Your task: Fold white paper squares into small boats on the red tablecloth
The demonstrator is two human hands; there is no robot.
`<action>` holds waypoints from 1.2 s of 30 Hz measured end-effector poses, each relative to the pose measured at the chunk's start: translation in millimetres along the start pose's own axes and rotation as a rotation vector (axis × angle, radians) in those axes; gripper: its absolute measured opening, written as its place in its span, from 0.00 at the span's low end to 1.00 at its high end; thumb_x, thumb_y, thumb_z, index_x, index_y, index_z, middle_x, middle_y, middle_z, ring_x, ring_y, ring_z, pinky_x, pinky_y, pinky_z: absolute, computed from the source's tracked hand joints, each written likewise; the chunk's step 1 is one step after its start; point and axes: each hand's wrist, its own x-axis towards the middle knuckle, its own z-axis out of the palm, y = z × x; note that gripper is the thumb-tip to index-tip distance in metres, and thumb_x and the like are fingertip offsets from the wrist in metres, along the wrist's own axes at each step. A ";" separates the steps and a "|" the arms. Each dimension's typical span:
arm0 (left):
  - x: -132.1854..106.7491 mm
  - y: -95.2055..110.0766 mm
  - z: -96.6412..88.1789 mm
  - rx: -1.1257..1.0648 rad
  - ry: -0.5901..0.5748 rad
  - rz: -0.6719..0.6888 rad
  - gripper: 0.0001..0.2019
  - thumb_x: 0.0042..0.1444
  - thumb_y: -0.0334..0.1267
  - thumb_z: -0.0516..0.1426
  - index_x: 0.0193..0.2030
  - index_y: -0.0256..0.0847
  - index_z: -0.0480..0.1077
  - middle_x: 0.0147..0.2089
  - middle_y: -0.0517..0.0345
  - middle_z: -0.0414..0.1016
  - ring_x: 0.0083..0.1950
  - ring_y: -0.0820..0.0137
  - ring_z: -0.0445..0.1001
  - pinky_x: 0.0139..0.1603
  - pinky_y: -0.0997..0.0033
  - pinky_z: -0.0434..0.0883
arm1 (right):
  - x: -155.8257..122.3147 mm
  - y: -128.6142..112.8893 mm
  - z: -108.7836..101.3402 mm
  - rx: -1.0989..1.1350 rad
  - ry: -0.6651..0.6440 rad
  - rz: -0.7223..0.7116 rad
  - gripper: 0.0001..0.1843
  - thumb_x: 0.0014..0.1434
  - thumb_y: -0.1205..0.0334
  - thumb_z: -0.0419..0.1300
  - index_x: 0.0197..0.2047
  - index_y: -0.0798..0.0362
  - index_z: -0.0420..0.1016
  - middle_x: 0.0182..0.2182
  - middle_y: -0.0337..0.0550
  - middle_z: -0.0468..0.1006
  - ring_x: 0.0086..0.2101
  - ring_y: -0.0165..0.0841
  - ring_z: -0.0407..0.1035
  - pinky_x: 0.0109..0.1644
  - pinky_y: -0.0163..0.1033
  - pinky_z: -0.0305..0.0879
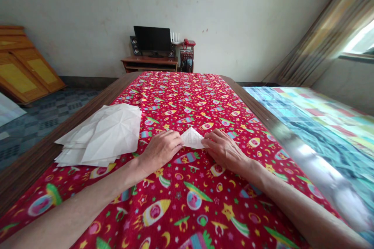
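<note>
A small white sheet of paper (pixel 192 139), folded to a triangle with its point away from me, lies on the red patterned cloth (pixel 187 186). At its left corner my left hand (pixel 164 146) is closed, fingertips pinching the edge. My right hand (pixel 223 148) grips the opposite corner in the same way, with its fingers bent over the paper. Both thumbs are mostly hidden. To the left of my left hand sits a loose stack of white paper sheets (pixel 112 134), the top one marked with creases that meet near its middle.
The cloth covers a dark wooden table (pixel 264 120). Beyond its far end stand a monitor (pixel 152 39), speakers and a red telephone (pixel 189 42) on a desk. A wooden cabinet (pixel 26 64) is at the left, a bed with a checked cover (pixel 330 116) at the right.
</note>
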 end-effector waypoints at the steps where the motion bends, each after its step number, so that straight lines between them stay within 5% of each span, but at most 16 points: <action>1: -0.3 -0.8 1.7 -0.031 0.009 -0.018 0.06 0.61 0.32 0.54 0.36 0.39 0.73 0.37 0.57 0.73 0.41 0.67 0.72 0.43 0.69 0.67 | -1.2 -1.0 -0.4 0.018 0.012 0.000 0.10 0.65 0.65 0.50 0.39 0.56 0.73 0.36 0.49 0.73 0.38 0.36 0.62 0.40 0.39 0.61; 5: 0.5 -5.3 7.6 -0.171 0.043 -0.100 0.06 0.60 0.34 0.56 0.34 0.39 0.74 0.36 0.57 0.74 0.40 0.69 0.73 0.41 0.71 0.68 | -1.8 -1.7 0.9 0.126 0.064 0.032 0.14 0.67 0.61 0.49 0.37 0.55 0.74 0.35 0.48 0.74 0.37 0.35 0.65 0.40 0.38 0.61; 10: 1.7 -16.9 12.5 -0.340 0.028 -0.238 0.08 0.60 0.38 0.56 0.32 0.39 0.74 0.34 0.58 0.75 0.35 0.70 0.73 0.38 0.73 0.66 | 1.4 5.3 6.8 0.270 0.039 0.256 0.14 0.66 0.60 0.50 0.32 0.54 0.72 0.28 0.43 0.73 0.29 0.30 0.66 0.32 0.33 0.58; 16: 5.8 -23.5 15.4 -0.272 0.005 -0.331 0.15 0.61 0.44 0.53 0.30 0.40 0.73 0.31 0.58 0.74 0.32 0.70 0.72 0.33 0.72 0.62 | 6.8 8.3 12.9 0.195 0.000 0.381 0.14 0.65 0.59 0.51 0.31 0.53 0.71 0.26 0.40 0.74 0.27 0.29 0.67 0.30 0.33 0.54; 25: 8.1 -13.9 10.2 0.019 -0.008 -0.343 0.13 0.60 0.46 0.54 0.29 0.41 0.69 0.29 0.58 0.72 0.30 0.69 0.70 0.27 0.72 0.56 | 11.1 5.0 12.1 0.147 0.002 0.393 0.09 0.63 0.62 0.54 0.30 0.52 0.68 0.27 0.40 0.74 0.26 0.29 0.66 0.30 0.33 0.54; 33: 10.0 -17.1 8.6 -0.105 -0.025 -0.409 0.15 0.59 0.47 0.55 0.26 0.41 0.67 0.30 0.60 0.72 0.30 0.70 0.70 0.27 0.72 0.58 | 11.6 6.0 13.3 0.145 0.004 0.377 0.09 0.62 0.62 0.54 0.30 0.53 0.67 0.27 0.40 0.73 0.26 0.28 0.65 0.30 0.33 0.53; 36: 10.3 -21.6 11.5 -0.167 0.018 -0.406 0.08 0.56 0.44 0.59 0.34 0.41 0.70 0.33 0.61 0.72 0.32 0.70 0.71 0.30 0.73 0.63 | 14.0 4.1 10.7 0.130 -0.008 0.407 0.08 0.61 0.63 0.55 0.30 0.53 0.68 0.26 0.40 0.74 0.26 0.28 0.65 0.30 0.33 0.53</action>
